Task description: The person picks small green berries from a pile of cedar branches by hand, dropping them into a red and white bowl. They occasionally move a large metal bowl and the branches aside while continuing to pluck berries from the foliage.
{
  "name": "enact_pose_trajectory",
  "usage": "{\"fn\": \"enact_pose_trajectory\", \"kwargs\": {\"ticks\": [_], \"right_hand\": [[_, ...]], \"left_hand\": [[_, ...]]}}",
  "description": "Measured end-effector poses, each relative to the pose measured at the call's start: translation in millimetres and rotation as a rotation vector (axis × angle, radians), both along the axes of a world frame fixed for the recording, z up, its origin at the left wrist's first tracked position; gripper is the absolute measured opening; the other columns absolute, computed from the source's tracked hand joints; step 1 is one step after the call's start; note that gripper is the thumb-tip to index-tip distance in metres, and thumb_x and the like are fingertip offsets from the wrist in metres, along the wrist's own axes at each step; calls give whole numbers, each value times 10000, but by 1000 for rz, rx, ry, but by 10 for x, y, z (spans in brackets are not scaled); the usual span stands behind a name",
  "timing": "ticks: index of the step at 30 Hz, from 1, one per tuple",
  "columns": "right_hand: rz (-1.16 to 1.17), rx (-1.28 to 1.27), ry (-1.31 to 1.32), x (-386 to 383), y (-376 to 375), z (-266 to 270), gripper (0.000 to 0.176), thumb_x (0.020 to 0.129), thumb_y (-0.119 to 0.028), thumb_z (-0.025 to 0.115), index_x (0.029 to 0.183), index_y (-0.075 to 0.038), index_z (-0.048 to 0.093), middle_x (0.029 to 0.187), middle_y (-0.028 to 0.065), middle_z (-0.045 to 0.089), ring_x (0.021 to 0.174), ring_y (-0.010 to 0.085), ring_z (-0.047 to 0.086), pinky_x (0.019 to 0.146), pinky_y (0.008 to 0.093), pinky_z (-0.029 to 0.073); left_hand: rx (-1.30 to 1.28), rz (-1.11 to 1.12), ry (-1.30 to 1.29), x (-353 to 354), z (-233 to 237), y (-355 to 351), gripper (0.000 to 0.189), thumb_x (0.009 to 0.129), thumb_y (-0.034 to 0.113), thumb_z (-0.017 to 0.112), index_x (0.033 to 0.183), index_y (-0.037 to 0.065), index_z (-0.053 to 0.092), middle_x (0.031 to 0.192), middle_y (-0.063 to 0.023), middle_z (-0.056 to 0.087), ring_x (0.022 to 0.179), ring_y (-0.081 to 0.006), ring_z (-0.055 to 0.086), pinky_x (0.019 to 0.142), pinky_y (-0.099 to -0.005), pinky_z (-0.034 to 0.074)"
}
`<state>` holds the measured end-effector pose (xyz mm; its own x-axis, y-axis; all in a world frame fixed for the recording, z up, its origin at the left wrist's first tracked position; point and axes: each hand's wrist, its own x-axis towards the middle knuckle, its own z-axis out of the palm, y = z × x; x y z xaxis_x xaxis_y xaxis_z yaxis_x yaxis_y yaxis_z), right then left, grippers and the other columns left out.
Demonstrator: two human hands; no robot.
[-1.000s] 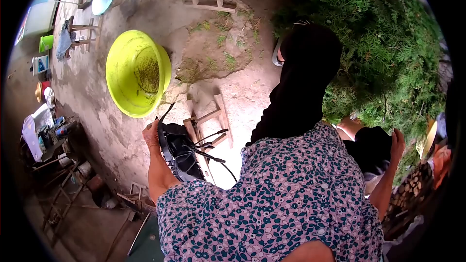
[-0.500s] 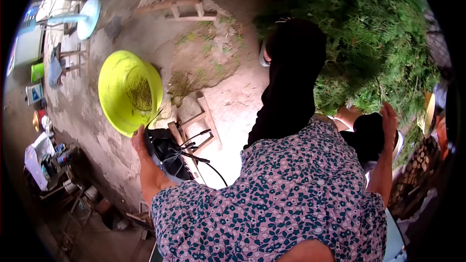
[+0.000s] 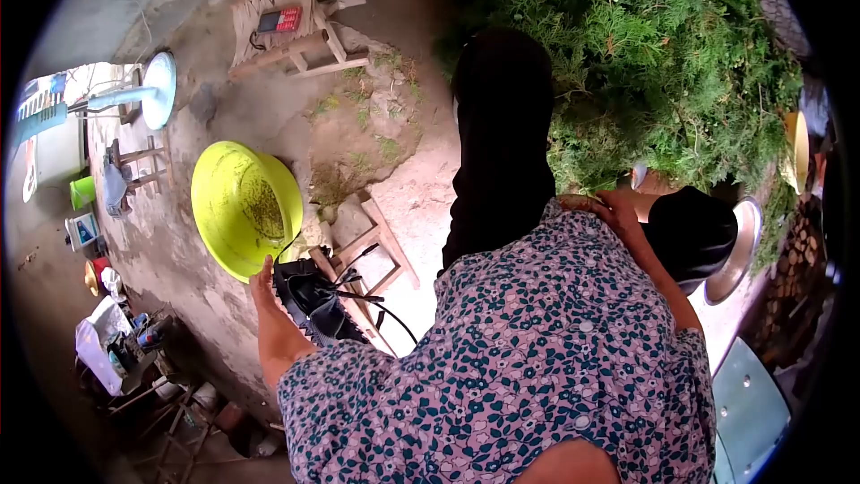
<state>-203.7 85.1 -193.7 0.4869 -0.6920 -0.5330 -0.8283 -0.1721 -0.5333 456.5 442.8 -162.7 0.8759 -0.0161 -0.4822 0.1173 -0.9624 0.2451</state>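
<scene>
Inward to the floral shirt [image 3: 537,332]'s hem, well right of the yellow-green basin [image 3: 219,215], the right hand [image 3: 616,211] has swung, its grip unclear. Beside the basin's near rim, the left hand [image 3: 265,283] meets the black bag [image 3: 318,303]; how open it is, I cannot tell.

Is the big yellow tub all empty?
Not quite empty: the yellow tub has lots of little dark bits on its bottom. I can't tell what they are.

Extends left hand [image 3: 262,282] forward and outward. Angles right forearm [image 3: 661,273] inward, holding right hand [image 3: 618,212] close before torso [image 3: 528,341].
</scene>
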Motion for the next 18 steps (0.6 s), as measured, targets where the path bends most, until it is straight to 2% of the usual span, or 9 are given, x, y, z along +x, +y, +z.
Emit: {"fn": "enact_pose_trajectory", "kwargs": {"ticks": [2, 5, 7, 9, 11, 13, 14, 16, 18], "right_hand": [[-172, 127, -45, 9, 1, 25, 488, 775, -324, 610, 1112, 18, 520, 969, 221, 575, 919, 337, 553, 795, 387, 434], [-246, 237, -19, 110, -9, -87, 527, 745, -297, 649, 1135, 29, 508, 1055, 213, 565, 973, 311, 554, 825, 358, 434], [-154, 255, -2, 163, -1, -116, 591, 741, -354, 641, 1168, 25, 487, 1116, 213, 541, 1018, 318, 535, 871, 354, 416], [-153, 294, -59, 168, -84, -78, 536, 780, -422, 572, 1081, 20, 548, 1032, 219, 578, 956, 311, 562, 817, 353, 432], [-230, 289, 7, 19, -101, -313, 518, 792, -453, 540, 1020, 11, 577, 980, 221, 591, 908, 312, 575, 767, 362, 438], [-295, 294, 54, -9, -83, -426, 518, 804, -484, 509, 958, 1, 606, 927, 223, 605, 860, 313, 587, 717, 371, 444], [-336, 286, 129, 29, -85, -430, 494, 837, -475, 430, 945, -29, 613, 916, 232, 594, 884, 345, 568, 726, 420, 436], [-300, 300, 255, 67, -67, -432, 458, 869, -451, 363, 935, -84, 628, 916, 226, 593, 881, 372, 568, 728, 465, 443], [-285, 220, 292, 142, 123, -535, 464, 868, -454, 366, 931, -79, 631, 911, 225, 596, 875, 371, 572, 739, 457, 446]], "left_hand": [[473, -143, -138, 107, 80, -319, 496, 780, 402, 613, 1082, 11, 562, 1075, -165, 575, 927, -255, 572, 769, -364, 442], [517, -549, -416, 39, 444, -1289, 421, 814, 319, 594, 1096, 9, 556, 1121, -168, 563, 978, -314, 569, 774, -368, 453], [-24, -802, -632, -42, 523, -1941, 337, 834, 247, 577, 1055, -7, 579, 1055, -157, 596, 922, -296, 590, 752, -346, 465], [-1052, -561, -399, -889, 729, -2885, 204, 845, 136, 552, 979, -5, 615, 975, -141, 621, 890, -259, 594, 742, -313, 469], [-939, -860, -299, -2253, 1328, -3529, 123, 816, 49, 543, 889, 8, 633, 882, -114, 625, 819, -225, 587, 720, -304, 468], [-1145, -1516, -137, -3239, 1157, -3813, 111, 758, 18, 518, 844, 1, 587, 775, -152, 561, 697, -282, 550, 653, -341, 448], [-1013, -1608, 233, -3611, 921, -3812, 94, 770, 65, 526, 822, -8, 557, 786, -178, 537, 710, -323, 541, 643, -383, 441], [-392, -1864, 465, -4237, 382, -3830, 338, 753, 308, 615, 879, 2, 544, 916, -187, 568, 863, -353, 557, 723, -415, 443], [-89, -1941, 657, -4440, -88, -3748, 583, 649, 501, 670, 931, 4, 554, 933, -200, 588, 877, -347, 569, 731, -406, 449]]}}
